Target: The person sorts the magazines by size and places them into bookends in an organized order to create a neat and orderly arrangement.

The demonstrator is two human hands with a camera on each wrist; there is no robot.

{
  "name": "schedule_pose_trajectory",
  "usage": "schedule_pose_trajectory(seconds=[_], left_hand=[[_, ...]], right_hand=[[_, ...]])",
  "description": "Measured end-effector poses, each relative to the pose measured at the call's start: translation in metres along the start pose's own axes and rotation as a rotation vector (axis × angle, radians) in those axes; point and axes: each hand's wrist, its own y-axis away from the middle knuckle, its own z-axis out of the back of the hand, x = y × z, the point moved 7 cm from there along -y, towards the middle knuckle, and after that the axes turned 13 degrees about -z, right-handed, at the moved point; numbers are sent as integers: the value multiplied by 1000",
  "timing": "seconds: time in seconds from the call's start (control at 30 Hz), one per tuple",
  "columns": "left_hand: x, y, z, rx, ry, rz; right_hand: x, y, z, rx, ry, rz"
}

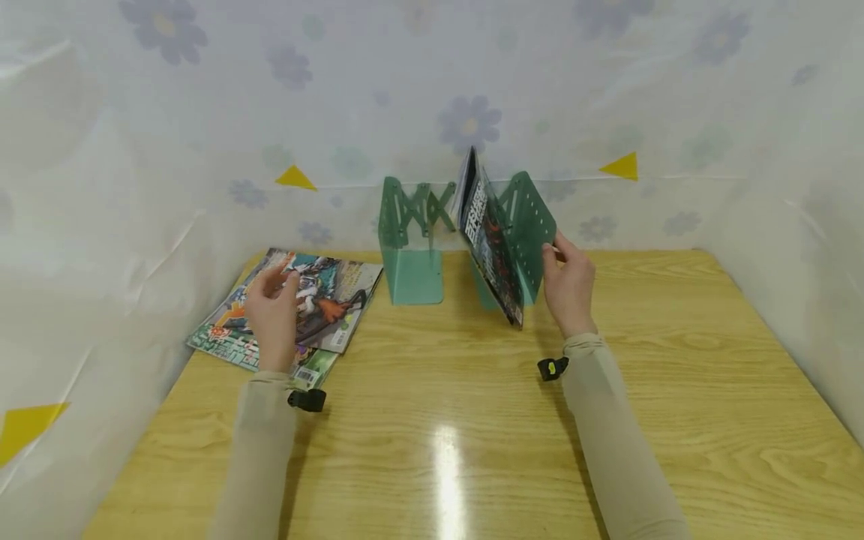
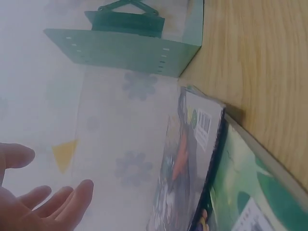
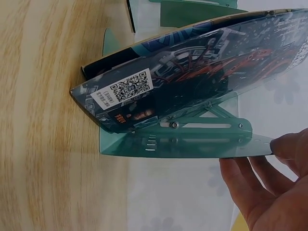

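In the head view, we see a green bookend (image 1: 416,279) standing on the wooden table (image 1: 405,465) near the flowered backdrop (image 1: 364,90), its two end panels joined by a crisscross lattice (image 1: 421,208). Inside it, beside the right panel (image 1: 533,232), some magazines (image 1: 498,251) stand on edge, tops tilted toward the left; since the left panel (image 1: 390,217) is well apart from them, we judge that it gives them no support, and we cannot tell what they lean on. The right hand (image 1: 570,285) pinches the outer edge of the right panel, probably to steady it or control its position. The left hand (image 1: 271,319) hangs over a pile of magazines (image 1: 344,300) lying flat at the left of the bookend, fingers loosely bent and holding nothing. In the left wrist view, we find the thumb and fingertips well parted, with no magazine between them; the pile lies overlapped, so a lower cover shows beyond the upper one. In the right wrist view, we make out the thumb on one side of the panel and fingers on the other, a grip that leaves the standing magazines untouched. Their lower corners reach past the base plate, perhaps because they are deeper than it.
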Motion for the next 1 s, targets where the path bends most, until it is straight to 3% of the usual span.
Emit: schedule_pose_trajectory(seconds=[0.07,0.33,0.5,0.7,1.0], left_hand=[[3,1,8,-35,17,27],[17,2,34,-88,-113,101],[25,2,47,-94,-282,93],[37,1,53,-61,-452,98],[44,2,62,23,-517,146]], right_hand=[[-1,0,0,1,9,-7],[-2,-1,-1,0,15,-11],[-2,-1,-2,-3,19,-10],[-3,-2,-1,-2,2,-6],[-3,-2,-1,5,-15,-7]])
